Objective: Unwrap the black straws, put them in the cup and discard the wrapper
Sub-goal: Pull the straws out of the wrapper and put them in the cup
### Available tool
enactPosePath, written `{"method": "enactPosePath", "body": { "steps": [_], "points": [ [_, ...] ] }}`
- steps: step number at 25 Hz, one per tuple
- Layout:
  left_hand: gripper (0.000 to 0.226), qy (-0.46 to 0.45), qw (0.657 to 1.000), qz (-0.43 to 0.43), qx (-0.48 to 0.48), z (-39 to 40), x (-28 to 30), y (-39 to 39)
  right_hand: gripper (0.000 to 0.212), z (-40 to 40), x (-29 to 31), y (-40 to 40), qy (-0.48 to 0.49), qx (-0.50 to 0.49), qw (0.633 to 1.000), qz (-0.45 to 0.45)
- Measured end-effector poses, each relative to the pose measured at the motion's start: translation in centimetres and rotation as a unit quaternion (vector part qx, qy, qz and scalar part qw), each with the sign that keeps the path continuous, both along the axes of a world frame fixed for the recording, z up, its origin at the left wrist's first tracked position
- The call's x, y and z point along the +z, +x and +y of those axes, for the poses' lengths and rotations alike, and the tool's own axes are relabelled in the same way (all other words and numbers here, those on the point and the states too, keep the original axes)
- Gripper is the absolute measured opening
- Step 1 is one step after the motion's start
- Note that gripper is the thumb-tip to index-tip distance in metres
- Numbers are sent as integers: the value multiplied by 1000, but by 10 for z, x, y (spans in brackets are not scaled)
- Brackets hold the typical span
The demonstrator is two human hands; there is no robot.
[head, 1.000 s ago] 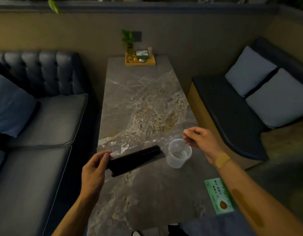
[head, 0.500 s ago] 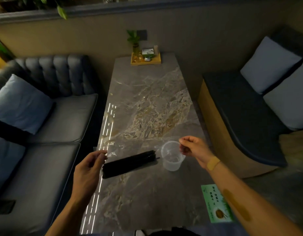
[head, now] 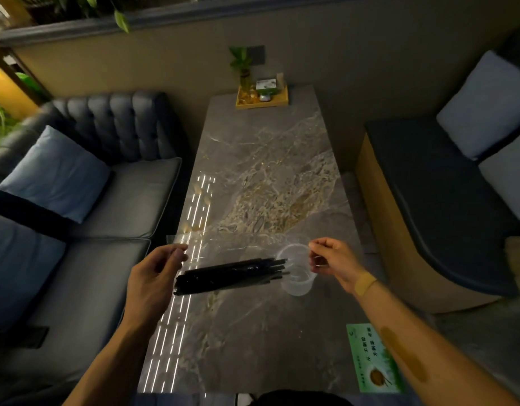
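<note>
A bundle of black straws [head: 229, 275] lies across a clear plastic wrapper [head: 238, 244] that is stretched flat above the marble table [head: 264, 159]. My left hand [head: 156, 276] pinches the wrapper's left corner, just beside the straws' left ends. My right hand [head: 332, 262] pinches the wrapper's right corner. A clear plastic cup [head: 297, 273] stands upright on the table under the straws' right tips, next to my right hand. The straws tilt slightly, right ends higher.
A yellow tray [head: 262, 98] with a small plant and bottles stands at the table's far end. A green card [head: 374, 360] lies at the near right corner. A dark sofa [head: 106, 200] flanks the left, a cushioned bench [head: 428, 186] the right.
The wrapper has been pulled wider and flatter between my hands. My left hand has let go of the straws' end and now holds only the wrapper. The straws have spread looser.
</note>
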State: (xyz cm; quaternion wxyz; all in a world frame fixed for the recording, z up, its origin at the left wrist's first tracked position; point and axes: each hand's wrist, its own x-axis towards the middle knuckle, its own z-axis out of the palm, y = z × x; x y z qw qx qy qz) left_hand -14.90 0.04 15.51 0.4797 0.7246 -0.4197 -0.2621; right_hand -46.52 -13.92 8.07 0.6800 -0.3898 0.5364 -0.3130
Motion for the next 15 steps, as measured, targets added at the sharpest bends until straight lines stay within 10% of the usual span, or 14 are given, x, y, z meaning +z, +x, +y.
{"method": "enactPosePath", "body": {
  "steps": [15],
  "points": [
    [11,-10,998,-48,-47,-55,52,-32,11,-19,-23,-9,39,-10,999,14]
  ]
}}
